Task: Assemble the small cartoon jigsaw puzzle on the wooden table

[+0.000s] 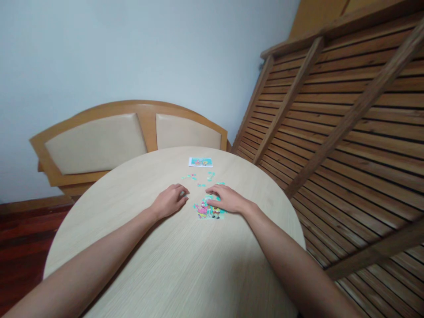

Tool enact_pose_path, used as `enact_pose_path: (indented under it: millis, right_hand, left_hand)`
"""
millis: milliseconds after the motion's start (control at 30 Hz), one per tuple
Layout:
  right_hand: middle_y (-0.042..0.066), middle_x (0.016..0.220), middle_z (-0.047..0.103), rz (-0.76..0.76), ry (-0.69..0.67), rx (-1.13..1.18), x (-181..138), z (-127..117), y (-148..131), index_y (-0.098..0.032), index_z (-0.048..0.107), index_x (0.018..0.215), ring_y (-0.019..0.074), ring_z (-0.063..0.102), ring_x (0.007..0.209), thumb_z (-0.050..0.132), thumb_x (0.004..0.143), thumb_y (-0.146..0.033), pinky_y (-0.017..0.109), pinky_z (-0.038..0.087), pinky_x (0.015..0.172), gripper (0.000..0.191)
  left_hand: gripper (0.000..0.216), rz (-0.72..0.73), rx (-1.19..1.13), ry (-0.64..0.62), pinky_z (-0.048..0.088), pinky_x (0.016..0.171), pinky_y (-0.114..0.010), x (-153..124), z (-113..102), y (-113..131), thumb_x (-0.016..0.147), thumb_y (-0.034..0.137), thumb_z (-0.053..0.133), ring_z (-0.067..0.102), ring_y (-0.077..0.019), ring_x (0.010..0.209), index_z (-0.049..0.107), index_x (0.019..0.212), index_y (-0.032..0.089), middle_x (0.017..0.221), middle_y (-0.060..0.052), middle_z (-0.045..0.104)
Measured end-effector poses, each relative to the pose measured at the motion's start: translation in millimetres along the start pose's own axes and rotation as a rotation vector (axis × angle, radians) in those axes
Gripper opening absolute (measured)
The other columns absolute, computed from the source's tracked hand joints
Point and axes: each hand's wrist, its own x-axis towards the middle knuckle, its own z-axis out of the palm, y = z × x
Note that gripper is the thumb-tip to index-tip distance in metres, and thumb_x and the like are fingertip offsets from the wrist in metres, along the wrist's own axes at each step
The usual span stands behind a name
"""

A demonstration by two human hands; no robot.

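Observation:
A partly assembled jigsaw puzzle (207, 213) with pink, yellow and turquoise cartoon figures lies flat on the table. Over its upper right part is my right hand (230, 198), palm down, its thumb and fingers apart and nothing visible between them. My left hand (169, 202) rests on the tabletop to the left of the puzzle, apart from it, with fingers loosely bent and a gap to the thumb. Loose puzzle pieces (211, 176) are scattered beyond the hands, and a few more pieces (189, 176) lie further left. Some of the puzzle is hidden under my right hand.
A small picture card (200, 162) with similar figures lies towards the far side of the round pale wooden table (159, 274). Behind the table stands a bench back with cream padded panels (99, 143). A slatted wooden frame (331, 132) leans along the right side.

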Motion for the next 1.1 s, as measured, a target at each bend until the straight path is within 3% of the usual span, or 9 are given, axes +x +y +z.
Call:
enact_pose_path:
  millis: [267,500,733,900,1100]
  right_hand:
    - [0.011,0.118,0.069,0.047,0.036,-0.145,19.8,4.6,-3.4,-0.017,0.065,0.121,0.0217,0.063,0.108,0.057,0.095,-0.034,0.033,0.043,0.093,0.032]
    - [0.01,0.125,0.068,0.207,0.007,-0.292,84.3,4.3,3.0,-0.021,0.07,0.118,0.0242,0.061,0.118,0.049,0.097,-0.026,0.035,0.041,0.099,0.03]
    - [0.009,0.118,0.073,0.4,0.028,-0.284,139.6,17.4,14.1,-0.024,0.074,0.11,0.0236,0.063,0.114,0.056,0.093,-0.029,0.034,0.042,0.099,0.025]
    - [0.007,0.108,0.076,0.475,0.015,-0.249,155.9,27.6,24.7,-0.025,0.077,0.097,0.0224,0.066,0.106,0.066,0.088,-0.04,0.031,0.045,0.091,0.021]
    - [0.003,0.101,0.078,0.494,-0.047,-0.182,162.1,24.6,38.6,-0.026,0.078,0.089,0.0209,0.068,0.1,0.069,0.085,-0.038,0.028,0.046,0.083,0.016]
  left_hand:
    - [0.019,-0.025,0.022,0.022,0.049,0.09,-0.038,2.0,1.4,-2.6,0.093,0.026,0.052,0.061,-0.0256,0.105,0.065,0.104,0.021,0.108,-0.007,0.068]
    - [0.018,-0.014,0.002,0.053,0.049,0.087,-0.037,2.6,4.5,-2.9,0.093,0.023,0.052,0.062,-0.0253,0.102,0.066,0.103,0.021,0.105,-0.008,0.069]
    - [0.016,-0.029,-0.046,0.093,0.048,0.091,-0.039,2.3,1.1,1.6,0.092,0.022,0.053,0.059,-0.0263,0.105,0.067,0.101,0.021,0.107,-0.008,0.067]
    - [0.017,-0.026,-0.063,0.102,0.048,0.094,-0.04,4.3,2.8,0.9,0.092,0.02,0.052,0.058,-0.0263,0.106,0.066,0.101,0.02,0.108,-0.008,0.066]
    - [0.016,-0.028,-0.07,0.112,0.048,0.093,-0.04,6.9,6.9,-1.4,0.091,0.019,0.053,0.057,-0.0258,0.105,0.066,0.1,0.02,0.107,-0.007,0.066]
